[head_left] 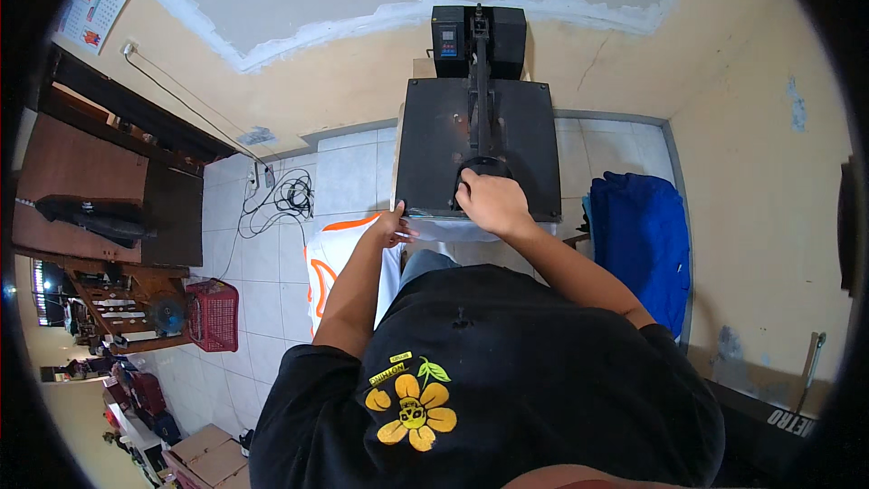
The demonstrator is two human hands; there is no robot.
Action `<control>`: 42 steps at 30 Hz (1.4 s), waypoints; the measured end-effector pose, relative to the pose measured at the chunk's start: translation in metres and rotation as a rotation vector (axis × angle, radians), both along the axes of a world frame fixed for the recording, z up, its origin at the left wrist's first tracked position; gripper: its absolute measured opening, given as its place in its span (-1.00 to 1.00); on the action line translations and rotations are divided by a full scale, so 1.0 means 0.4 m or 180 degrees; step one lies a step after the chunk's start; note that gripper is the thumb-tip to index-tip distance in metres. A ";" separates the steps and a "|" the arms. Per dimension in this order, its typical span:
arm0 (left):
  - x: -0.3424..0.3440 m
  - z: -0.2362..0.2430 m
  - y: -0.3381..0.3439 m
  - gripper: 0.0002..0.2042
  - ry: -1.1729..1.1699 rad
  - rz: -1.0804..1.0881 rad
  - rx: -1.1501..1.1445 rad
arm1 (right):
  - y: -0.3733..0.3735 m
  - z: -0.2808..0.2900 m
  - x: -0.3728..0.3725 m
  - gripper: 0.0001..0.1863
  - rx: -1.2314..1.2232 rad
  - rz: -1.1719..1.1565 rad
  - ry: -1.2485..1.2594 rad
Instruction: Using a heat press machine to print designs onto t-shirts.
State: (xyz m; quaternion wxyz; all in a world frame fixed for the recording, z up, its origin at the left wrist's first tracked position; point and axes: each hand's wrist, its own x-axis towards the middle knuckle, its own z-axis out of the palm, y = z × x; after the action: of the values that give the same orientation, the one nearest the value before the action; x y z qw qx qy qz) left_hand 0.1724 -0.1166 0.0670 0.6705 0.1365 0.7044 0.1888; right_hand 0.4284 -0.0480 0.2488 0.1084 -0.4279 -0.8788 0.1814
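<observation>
A black heat press (434, 145) stands in front of me, its flat upper plate lying level over the base. Its lever runs down the middle toward me and ends in a black handle (484, 166). My right hand (493, 202) is closed round that handle. At the plate's near left corner is my left hand (391, 226), fingers stretched and apart, one of them at the corner. White fabric (462, 231) shows below the plate's front edge. Left of the press, a white garment with orange trim (330, 263) hangs or lies beside my left forearm.
A pile of blue cloth (638, 244) is on the right. Coiled black cable (290, 199) lies on the tiled floor at left, near a red plastic basket (213, 315). A brown cabinet (90, 163) stands farther left. Behind the press rises a patched wall (317, 91).
</observation>
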 end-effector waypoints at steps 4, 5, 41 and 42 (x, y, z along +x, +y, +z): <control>0.006 0.008 -0.002 -0.35 0.0113 0.0032 0.0041 | 0.001 0.000 0.000 -0.77 0.0087 -0.0002 0.0048; 0.004 0.008 -0.003 -0.33 0.0091 0.0032 0.0036 | 0.001 0.000 0.000 -0.77 0.0084 0.0002 0.0051; 0.020 0.029 -0.009 -0.22 0.0165 -0.0052 0.0041 | -0.006 -0.005 0.010 -0.59 0.0682 0.0042 0.0104; 0.021 0.029 -0.010 -0.22 0.0202 -0.0052 0.0049 | -0.006 -0.003 0.010 -0.59 0.0671 0.0037 0.0090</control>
State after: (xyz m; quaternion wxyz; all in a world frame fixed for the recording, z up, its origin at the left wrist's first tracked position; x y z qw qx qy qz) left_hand 0.1810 -0.1204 0.0785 0.6482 0.1533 0.7227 0.1844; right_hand 0.4325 -0.0503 0.2477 0.1641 -0.4064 -0.8938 0.0945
